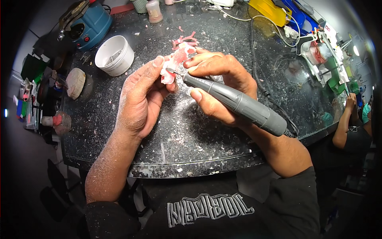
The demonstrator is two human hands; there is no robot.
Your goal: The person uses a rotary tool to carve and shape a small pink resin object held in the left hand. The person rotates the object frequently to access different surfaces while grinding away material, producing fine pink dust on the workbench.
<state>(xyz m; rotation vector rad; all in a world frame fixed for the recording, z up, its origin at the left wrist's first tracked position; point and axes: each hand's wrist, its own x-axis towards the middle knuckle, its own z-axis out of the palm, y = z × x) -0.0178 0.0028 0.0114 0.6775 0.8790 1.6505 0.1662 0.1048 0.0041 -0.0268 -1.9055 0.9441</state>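
My left hand (pixel 139 93), dusted with powder, pinches a pink and white denture-like piece (pixel 181 55) between thumb and fingers. In my right hand (pixel 227 75) lies a dark grey rotary handpiece (pixel 238 101), gripped like a pen and slanting down to the right. Its metal bur (pixel 171 70) meets or nearly meets the white lower end of the piece; I cannot tell whether it touches. Just beyond the piece lie branching pink scraps (pixel 186 38). The fingertips of my right hand are close to the piece's right side.
White shavings cover the dark speckled table (pixel 159 159). A white tub (pixel 115 55), a round plaster-like block (pixel 75 83) and a blue machine (pixel 87 26) stand left. A small bottle (pixel 154 12) is at the back. Cables (pixel 254 59) and a dental articulator (pixel 318 53) lie right; another person's arm (pixel 345 119) shows there.
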